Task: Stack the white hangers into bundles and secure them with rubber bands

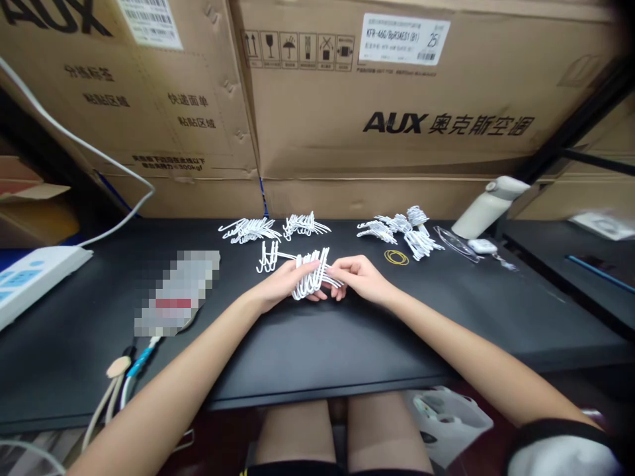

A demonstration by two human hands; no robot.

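A bunch of white hooks [308,277] is held over the black table, between both hands. My left hand [284,283] is closed round the bunch from the left, thumb across the top. At its right side, the fingers of my right hand [361,277] are curled on the straight ends of the hooks. Just behind my left hand lie a few loose white hooks [268,256]. Farther back are two piles of similar hooks, the left pile [252,229] and the middle pile [305,225]. Several tied-looking bundles [421,243] lie at the back right, near yellow rubber bands [396,257].
Large cardboard boxes [397,92] stand along the table's back edge. A pale bottle [489,208] leans at the right beside a small white device [482,246]. On the left are a blurred-out phone-like object [178,291] with cables and a white power strip [34,277].
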